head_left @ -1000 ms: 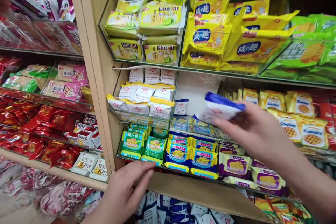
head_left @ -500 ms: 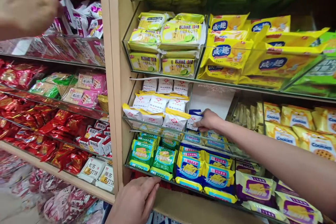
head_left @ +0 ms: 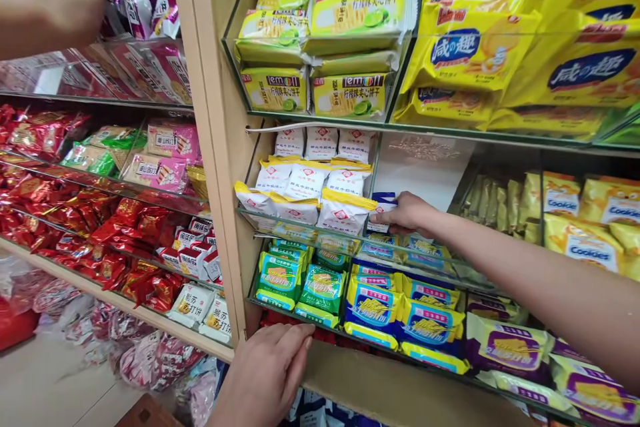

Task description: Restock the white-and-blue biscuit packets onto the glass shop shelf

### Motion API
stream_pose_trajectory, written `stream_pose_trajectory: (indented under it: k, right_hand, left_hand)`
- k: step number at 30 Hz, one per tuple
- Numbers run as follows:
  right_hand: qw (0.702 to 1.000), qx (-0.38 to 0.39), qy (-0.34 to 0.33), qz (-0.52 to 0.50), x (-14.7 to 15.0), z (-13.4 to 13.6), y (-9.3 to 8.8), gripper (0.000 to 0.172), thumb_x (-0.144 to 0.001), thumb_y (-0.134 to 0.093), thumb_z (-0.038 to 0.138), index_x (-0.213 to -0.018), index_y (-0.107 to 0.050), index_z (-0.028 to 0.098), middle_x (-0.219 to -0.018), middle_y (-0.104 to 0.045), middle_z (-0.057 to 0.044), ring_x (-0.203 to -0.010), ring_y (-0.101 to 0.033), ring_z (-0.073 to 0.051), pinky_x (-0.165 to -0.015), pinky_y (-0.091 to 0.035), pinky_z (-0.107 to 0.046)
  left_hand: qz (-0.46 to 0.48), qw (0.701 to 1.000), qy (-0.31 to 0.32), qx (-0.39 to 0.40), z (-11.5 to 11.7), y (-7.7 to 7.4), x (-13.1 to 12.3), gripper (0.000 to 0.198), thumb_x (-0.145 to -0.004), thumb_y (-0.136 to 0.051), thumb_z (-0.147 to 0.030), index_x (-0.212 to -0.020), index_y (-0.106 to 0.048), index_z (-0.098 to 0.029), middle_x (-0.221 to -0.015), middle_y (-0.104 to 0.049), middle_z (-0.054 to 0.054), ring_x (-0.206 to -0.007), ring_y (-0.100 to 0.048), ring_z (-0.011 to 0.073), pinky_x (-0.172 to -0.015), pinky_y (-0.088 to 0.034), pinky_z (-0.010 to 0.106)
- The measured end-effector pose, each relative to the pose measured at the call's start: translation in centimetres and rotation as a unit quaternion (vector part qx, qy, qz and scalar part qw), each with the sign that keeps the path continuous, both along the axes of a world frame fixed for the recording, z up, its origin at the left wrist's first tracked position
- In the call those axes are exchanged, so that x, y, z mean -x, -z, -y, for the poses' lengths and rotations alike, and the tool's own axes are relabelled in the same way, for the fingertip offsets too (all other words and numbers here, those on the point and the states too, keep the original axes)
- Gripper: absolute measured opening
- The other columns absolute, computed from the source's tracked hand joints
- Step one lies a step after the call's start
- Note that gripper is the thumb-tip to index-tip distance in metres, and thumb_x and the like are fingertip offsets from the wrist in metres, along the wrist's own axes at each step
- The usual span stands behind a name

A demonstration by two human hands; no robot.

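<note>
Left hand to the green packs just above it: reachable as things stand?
Probably yes. The left hand sits close below the green packs, and neither the right hand nor another pack appears in between; whether anything clear fronts them is hard to tell.

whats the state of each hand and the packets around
Right hand, thumb and fingers on blue-and-white packet
Blue-and-white packet, partly covered; sealing unclear
Left hand, palm down, fingers together
Yellow-edged white packets, stacked, look sealed
Lemon biscuit packets, stacked, look sealed
Green biscuit packets, look sealed
Purple biscuit packets, look sealed
Another person's hand, partly out of frame
</note>
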State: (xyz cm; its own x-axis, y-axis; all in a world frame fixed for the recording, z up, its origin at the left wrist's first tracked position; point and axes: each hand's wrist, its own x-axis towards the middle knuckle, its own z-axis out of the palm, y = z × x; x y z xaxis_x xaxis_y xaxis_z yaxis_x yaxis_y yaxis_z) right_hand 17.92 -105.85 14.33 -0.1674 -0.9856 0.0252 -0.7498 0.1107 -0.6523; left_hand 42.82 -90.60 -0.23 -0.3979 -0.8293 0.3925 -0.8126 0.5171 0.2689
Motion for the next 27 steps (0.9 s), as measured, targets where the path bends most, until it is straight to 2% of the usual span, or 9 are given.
stream_pose_trajectory:
  k: [10, 14, 18, 20, 21, 23, 25, 26, 27]
  right_hand:
    - [0.998, -0.007, 0.004, -0.055, 0.0, -0.2, 0.1, 0.054, -0.042, -0.076, 0.051, -0.076, -0.059, 0.013, -0.065, -0.064, -0.009, -0.049, -0.056, -0.016, -0.037, -0.040, -0.024]
    - [0.989, 0.023, 0.001, -0.149, -0.2, -0.8, -1.4, 0.054, -0.044, -0.075, 0.049, -0.076, -0.060, 0.009, -0.063, -0.063, -0.011, -0.059, -0.061, -0.021, -0.046, -0.045, -0.027]
    - [0.952, 0.125, -0.003, -0.279, -0.4, -5.4, -3.9, 0.059, -0.055, -0.065, 0.053, -0.089, -0.060, 0.005, -0.092, -0.062, -0.018, -0.096, -0.055, -0.035, -0.071, -0.041, -0.039]
    - [0.925, 0.207, -0.035, -0.317, -0.5, -9.9, -3.8, 0.052, -0.069, -0.047, 0.053, -0.097, -0.058, 0.011, -0.098, -0.060, -0.010, -0.102, -0.052, -0.031, -0.076, -0.036, -0.038]
    - [0.899, 0.296, -0.053, -0.320, -0.6, -12.6, -3.1, 0.044, -0.071, -0.041, 0.052, -0.086, -0.061, 0.016, -0.082, -0.062, -0.005, -0.090, -0.058, -0.025, -0.069, -0.036, -0.034]
    - [0.888, 0.348, -0.158, -0.255, -0.6, -18.1, 0.2, 0.021, -0.079, -0.045, 0.041, -0.075, -0.059, 0.027, -0.065, -0.061, 0.002, -0.060, -0.057, -0.013, -0.055, -0.040, -0.026]
    - [0.893, 0.208, -0.367, -0.156, -0.5, -22.6, 5.9, 0.012, -0.079, -0.050, 0.034, -0.071, -0.058, 0.032, -0.062, -0.061, 0.007, -0.052, -0.055, -0.009, -0.045, -0.043, -0.019]
    - [0.885, 0.112, -0.428, -0.143, -0.4, -24.0, 9.2, 0.010, -0.079, -0.051, 0.029, -0.073, -0.060, 0.031, -0.063, -0.062, 0.006, -0.054, -0.057, -0.010, -0.048, -0.046, -0.019]
    - [0.891, 0.046, -0.427, -0.150, -0.2, -24.7, 12.6, 0.012, -0.078, -0.050, 0.025, -0.077, -0.061, 0.029, -0.068, -0.063, 0.003, -0.059, -0.059, -0.013, -0.052, -0.048, -0.022]
  left_hand:
    - [0.001, 1.000, -0.004, 0.016, 0.0, -0.2, 0.3, 0.024, -0.089, -0.034, -0.026, -0.103, -0.053, -0.024, -0.088, -0.066, 0.002, -0.080, -0.061, 0.0185, -0.069, -0.047, 0.031]
    - [0.016, 1.000, -0.015, 0.009, 0.1, -1.0, 0.2, 0.026, -0.089, -0.033, -0.025, -0.102, -0.055, -0.023, -0.085, -0.066, 0.003, -0.078, -0.062, 0.0180, -0.067, -0.046, 0.028]
    - [0.044, 0.999, -0.024, -0.001, 0.2, -1.5, 0.3, 0.027, -0.089, -0.033, -0.026, -0.099, -0.057, -0.022, -0.086, -0.067, 0.003, -0.080, -0.062, 0.0172, -0.069, -0.045, 0.027]
    - [0.048, 0.998, -0.023, -0.015, 0.3, -1.4, 0.5, 0.027, -0.089, -0.032, -0.028, -0.098, -0.057, -0.021, -0.089, -0.067, 0.003, -0.083, -0.061, 0.0172, -0.071, -0.045, 0.027]
    - [0.049, 0.998, -0.023, -0.022, 0.3, -1.3, 0.7, 0.028, -0.089, -0.032, -0.029, -0.098, -0.057, -0.021, -0.089, -0.066, 0.003, -0.084, -0.061, 0.0174, -0.072, -0.044, 0.026]
    - [0.052, 0.998, -0.027, -0.025, 0.3, -1.1, 1.0, 0.028, -0.089, -0.032, -0.030, -0.097, -0.058, -0.022, -0.088, -0.066, 0.003, -0.084, -0.061, 0.0177, -0.071, -0.043, 0.026]
    - [0.058, 0.998, -0.034, -0.015, 0.2, -1.0, 1.3, 0.028, -0.089, -0.032, -0.030, -0.097, -0.058, -0.022, -0.085, -0.066, 0.003, -0.082, -0.061, 0.0177, -0.069, -0.043, 0.026]
    - [0.061, 0.997, -0.037, -0.010, 0.2, -1.0, 1.4, 0.028, -0.089, -0.032, -0.030, -0.097, -0.058, -0.022, -0.085, -0.067, 0.003, -0.082, -0.061, 0.0177, -0.068, -0.043, 0.026]
    - [0.065, 0.997, -0.041, -0.004, 0.1, -1.0, 1.5, 0.028, -0.089, -0.032, -0.030, -0.097, -0.058, -0.022, -0.085, -0.067, 0.002, -0.081, -0.061, 0.0178, -0.068, -0.043, 0.026]
